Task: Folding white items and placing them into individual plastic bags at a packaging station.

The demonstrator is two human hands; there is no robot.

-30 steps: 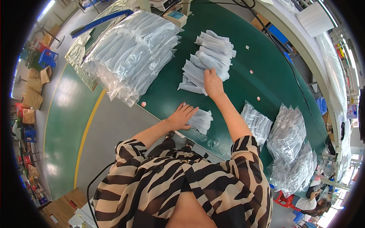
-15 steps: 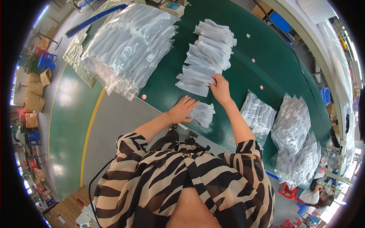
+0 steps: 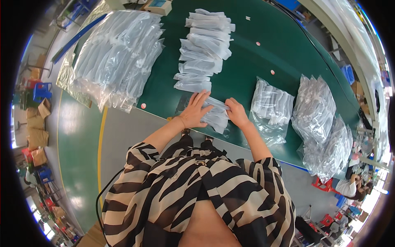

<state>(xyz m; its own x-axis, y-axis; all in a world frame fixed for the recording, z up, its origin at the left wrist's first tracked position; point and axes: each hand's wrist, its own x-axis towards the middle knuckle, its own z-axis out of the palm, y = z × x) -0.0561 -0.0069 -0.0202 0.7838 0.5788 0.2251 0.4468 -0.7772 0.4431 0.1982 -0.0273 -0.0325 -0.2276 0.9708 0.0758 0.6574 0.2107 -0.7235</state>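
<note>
A small bunch of slim, whitish see-through packets (image 3: 217, 119) lies at the near edge of the green table, partly on a clear plastic bag (image 3: 183, 103). My left hand (image 3: 195, 111) rests across its left side with the fingers spread. At the right end of the top packet, my right hand (image 3: 237, 112) pinches the packet with thumb and fingers. Just beyond my hands, a long overlapping row of similar packets (image 3: 205, 45) runs away over the table. What lies under my left palm is hidden.
On the left sits a large clear bag full of packets (image 3: 117, 53). To the right lie a smaller filled bag (image 3: 271, 103) and bulky filled bags (image 3: 314, 115). A blue strip (image 3: 78, 37) and a small device (image 3: 158, 6) are at the far left of the table (image 3: 247, 61).
My right hand has come from the near end of the row to the small bunch, bringing a packet. My left hand has spread over the bunch. The whole view has shifted.
</note>
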